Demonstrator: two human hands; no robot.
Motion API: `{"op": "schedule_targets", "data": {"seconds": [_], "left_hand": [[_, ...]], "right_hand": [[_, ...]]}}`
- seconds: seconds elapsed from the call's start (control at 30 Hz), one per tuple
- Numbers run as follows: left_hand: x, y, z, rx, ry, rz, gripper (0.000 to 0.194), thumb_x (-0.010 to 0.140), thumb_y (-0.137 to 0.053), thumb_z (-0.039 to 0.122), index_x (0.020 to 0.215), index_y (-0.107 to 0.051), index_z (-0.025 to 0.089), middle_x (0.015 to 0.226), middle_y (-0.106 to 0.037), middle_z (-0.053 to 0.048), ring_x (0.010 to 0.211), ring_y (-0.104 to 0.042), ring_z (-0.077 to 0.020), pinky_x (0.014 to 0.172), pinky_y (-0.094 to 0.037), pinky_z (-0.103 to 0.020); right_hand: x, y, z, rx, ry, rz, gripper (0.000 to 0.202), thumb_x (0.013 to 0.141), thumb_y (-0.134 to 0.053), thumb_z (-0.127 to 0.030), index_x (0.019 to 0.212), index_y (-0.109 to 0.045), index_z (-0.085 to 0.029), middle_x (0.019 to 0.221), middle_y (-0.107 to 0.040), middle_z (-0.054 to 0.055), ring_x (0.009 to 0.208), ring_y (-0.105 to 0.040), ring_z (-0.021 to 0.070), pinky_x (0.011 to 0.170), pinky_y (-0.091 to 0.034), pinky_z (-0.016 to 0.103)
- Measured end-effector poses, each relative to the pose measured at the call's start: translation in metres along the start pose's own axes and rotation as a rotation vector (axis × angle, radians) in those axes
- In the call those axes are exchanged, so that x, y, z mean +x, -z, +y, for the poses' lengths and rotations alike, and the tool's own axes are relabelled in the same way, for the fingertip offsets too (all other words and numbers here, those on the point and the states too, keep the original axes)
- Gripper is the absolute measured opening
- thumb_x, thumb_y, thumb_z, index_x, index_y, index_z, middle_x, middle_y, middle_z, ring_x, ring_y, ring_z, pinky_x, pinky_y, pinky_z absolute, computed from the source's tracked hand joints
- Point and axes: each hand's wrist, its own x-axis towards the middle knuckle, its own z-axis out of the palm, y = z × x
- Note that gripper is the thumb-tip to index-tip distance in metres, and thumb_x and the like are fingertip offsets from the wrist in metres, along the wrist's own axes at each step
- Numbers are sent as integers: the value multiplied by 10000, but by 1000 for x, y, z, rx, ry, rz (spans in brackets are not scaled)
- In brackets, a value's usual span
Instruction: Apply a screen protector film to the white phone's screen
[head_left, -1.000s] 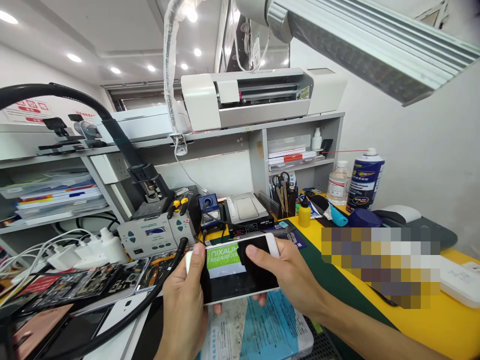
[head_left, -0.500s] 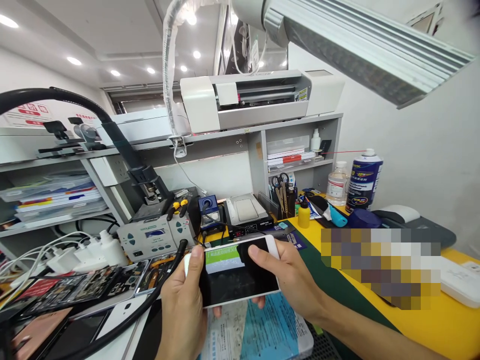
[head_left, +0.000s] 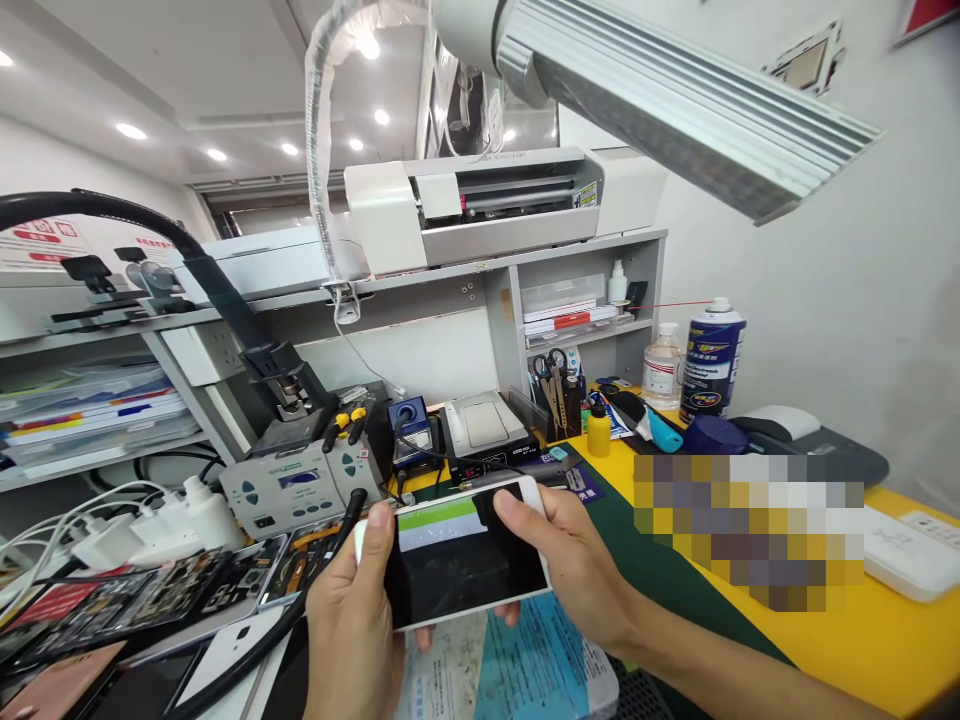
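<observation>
A white smartphone [head_left: 465, 580] is held sideways between both hands, its black screen facing me. Along the screen's upper part run a green band and a pale band. My left hand [head_left: 352, 610] grips the left end, thumb on the front and fingers behind. My right hand [head_left: 577, 560] wraps the right end, its thumb lying on the glass near the upper right. Fingertips of both hands show under the lower edge. Below the phone lies a worn blue and white printed box or pad [head_left: 525, 660], partly hidden by the hands.
Loose circuit boards [head_left: 142, 600] and phone parts cover the left side, crossed by a black hose [head_left: 285, 630]. Behind stand a grey rework station [head_left: 296, 490], a yellow bottle [head_left: 598, 430] and a blue spray can [head_left: 712, 360]. A lamp [head_left: 675, 110] hangs overhead. Part of the right side is pixelated.
The view has shifted slightly, so the background sits further left. Both hands keep their hold on the phone, which appears a little lower and further left.
</observation>
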Motion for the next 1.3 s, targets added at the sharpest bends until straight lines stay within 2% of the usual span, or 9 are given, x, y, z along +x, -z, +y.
{"op": "schedule_targets", "data": {"seconds": [0.2, 0.4, 0.5, 0.6, 0.8, 1.0, 1.07, 1.2, 1.3], "left_hand": [[-1, 0, 1, -6, 19, 9, 564, 645, -848, 670, 826, -675, 165, 684, -649, 0, 384, -490, -113, 276, -357, -233], [-1, 1, 0, -5, 17, 2, 553, 658, -839, 675, 815, -662, 175, 624, -604, 26, 353, -450, -102, 275, -362, -234], [0, 1, -1, -33, 17, 2, 539, 649, -854, 656, 818, -660, 182, 615, -600, 29, 368, -466, -112, 275, -368, -232], [1, 1, -2, -53, 25, 15, 539, 635, -868, 645, 821, -659, 185, 616, -609, 29, 373, -484, -118, 268, -365, -228], [-1, 1, -1, -43, 17, 18, 544, 637, -873, 641, 831, -681, 171, 659, -625, 20, 418, -506, -113, 290, -391, -219], [0, 2, -1, -49, 32, 19, 581, 626, -875, 651, 902, -699, 171, 718, -643, 13, 426, -513, -116, 270, -378, -219], [1, 4, -2, -49, 36, 15, 572, 637, -869, 653, 892, -692, 172, 722, -650, 11, 421, -507, -113, 271, -382, -221], [3, 7, -3, -39, 42, 25, 560, 643, -864, 656, 857, -680, 173, 696, -649, 15, 412, -506, -115, 274, -387, -225], [4, 7, -3, -33, 33, 4, 543, 667, -850, 654, 848, -675, 173, 655, -624, 27, 395, -494, -113, 269, -374, -223]], "right_hand": [[0, 2, 4, 30, 26, -25, 496, 1000, -498, -638, 937, -716, -197, 604, -665, 13, 468, -587, 171, 460, -488, 282], [1, 2, 4, -7, 50, -30, 533, 1024, -429, -639, 851, -687, -206, 574, -635, 12, 474, -585, 172, 454, -470, 282], [1, 1, 5, -84, 60, 22, 382, 946, -636, -565, 832, -658, -202, 587, -617, -10, 460, -573, 155, 422, -465, 260], [1, 1, 6, -164, 65, 81, 293, 825, -810, -424, 923, -662, -191, 696, -640, -19, 497, -562, 132, 409, -472, 236], [1, -1, 1, -222, 128, 159, 212, 834, -793, -322, 922, -662, -180, 857, -703, 9, 794, -651, 166, 717, -546, 270], [2, -2, -2, -181, 74, 145, 235, 854, -762, -345, 960, -650, -167, 899, -713, 32, 842, -640, 193, 763, -525, 310], [1, -2, -1, -156, 68, 133, 243, 867, -758, -357, 963, -634, -172, 885, -699, 21, 816, -634, 180, 745, -522, 302], [0, -1, 2, -81, 31, 76, 248, 903, -735, -384, 965, -585, -196, 767, -627, -29, 626, -581, 130, 581, -495, 260], [0, -2, 3, -41, 15, 61, 287, 910, -727, -427, 917, -542, -207, 720, -582, -41, 576, -560, 133, 499, -481, 253]]}}
